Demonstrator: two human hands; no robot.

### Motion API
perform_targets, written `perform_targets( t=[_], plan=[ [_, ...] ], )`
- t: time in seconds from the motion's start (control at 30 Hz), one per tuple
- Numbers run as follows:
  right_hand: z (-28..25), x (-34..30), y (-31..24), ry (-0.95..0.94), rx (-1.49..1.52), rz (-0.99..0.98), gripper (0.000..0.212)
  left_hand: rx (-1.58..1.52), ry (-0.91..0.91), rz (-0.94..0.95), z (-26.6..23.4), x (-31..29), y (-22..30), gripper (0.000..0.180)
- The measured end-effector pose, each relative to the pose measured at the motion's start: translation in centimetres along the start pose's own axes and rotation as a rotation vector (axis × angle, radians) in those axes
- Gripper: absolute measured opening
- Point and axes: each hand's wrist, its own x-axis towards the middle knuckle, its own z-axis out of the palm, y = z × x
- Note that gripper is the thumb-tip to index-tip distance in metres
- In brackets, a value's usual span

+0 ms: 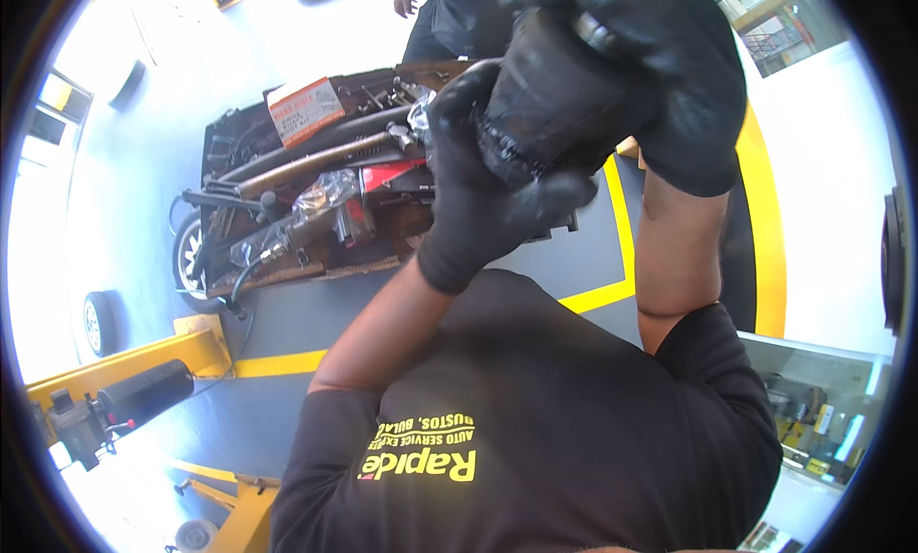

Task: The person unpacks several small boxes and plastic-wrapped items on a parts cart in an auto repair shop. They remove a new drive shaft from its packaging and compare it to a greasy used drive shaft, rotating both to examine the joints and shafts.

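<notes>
Up close before me is a black rubber boot (564,94), shiny with dark grease around its lower rim. My left hand (478,180), in a black glove, wraps around the boot's lower left side. From the upper right, my gloved right hand (688,85) grips its top end, slightly blurred. A small silvery ring or band (597,32) shows by the right fingers. The inside of the boot is hidden, as are several fingertips.
Beyond my hands, a wheeled work cart (354,271) carries metal bars, plastic-wrapped parts, a red box (394,177) and an orange-and-white box (306,110). Another person (459,22) stands behind it. Yellow lift equipment (134,362) is at left, a glass case (822,410) at right.
</notes>
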Motion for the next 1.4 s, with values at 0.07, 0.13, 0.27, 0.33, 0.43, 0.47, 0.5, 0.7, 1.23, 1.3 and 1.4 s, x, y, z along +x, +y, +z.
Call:
perform_targets(
  t=[0.07, 0.13, 0.27, 0.33, 0.43, 0.47, 0.5, 0.7, 1.23, 1.3, 1.4],
  plan=[
    [0.7, 0.9, 0.0, -0.001, 0.112, 0.04, 0.024, -0.078, -0.054, 0.091, -1.7, 0.0, 1.0, 0.143],
    [1.6, 1.7, -0.4, 0.004, 0.218, 0.057, 0.024, -0.141, -0.014, 0.064, -3.6, 1.5, 2.7, 0.159],
    [1.8, 2.6, -2.3, -0.001, 0.362, 0.169, 0.022, 0.032, 0.005, 0.27, -6.0, 9.6, 8.7, 0.12],
    [1.2, 2.8, -3.0, -0.079, 0.444, 0.229, 0.023, 0.167, -0.053, 0.414, -6.3, 13.4, 10.4, 0.09],
    [1.3, 3.7, -2.2, -0.186, 0.33, 0.046, 0.028, 0.754, -0.097, 0.8, -6.1, 18.6, 12.0, 0.055],
    [1.8, 4.2, -1.4, -0.175, 0.209, -0.138, 0.031, 0.814, -0.09, 0.747, -5.3, 18.4, 12.0, 0.049],
    [2.2, 4.5, -0.3, -0.143, 0.098, -0.312, 0.034, 0.846, -0.081, 0.666, -4.7, 18.4, 12.0, 0.044],
    [-1.3, 1.3, 5.0, 0.025, 0.298, -0.178, 0.043, 0.372, -0.107, 0.116, -4.9, 19.2, 12.3, 0.048],
    [-1.5, -20.4, 31.7, 0.113, -0.585, 0.854, 0.023, 1.108, 0.146, 0.382, -8.4, 17.3, 13.2, 0.032],
    [-1.3, -19.8, 33.0, 0.099, -0.594, 0.842, 0.024, 1.572, -0.057, 0.656, -9.4, 17.7, 13.7, 0.029],
    [-1.4, -18.7, 34.1, 0.039, -0.596, 0.925, 0.028, 1.706, -0.121, 0.741, -11.2, 18.0, 14.6, 0.026]
  ],
)
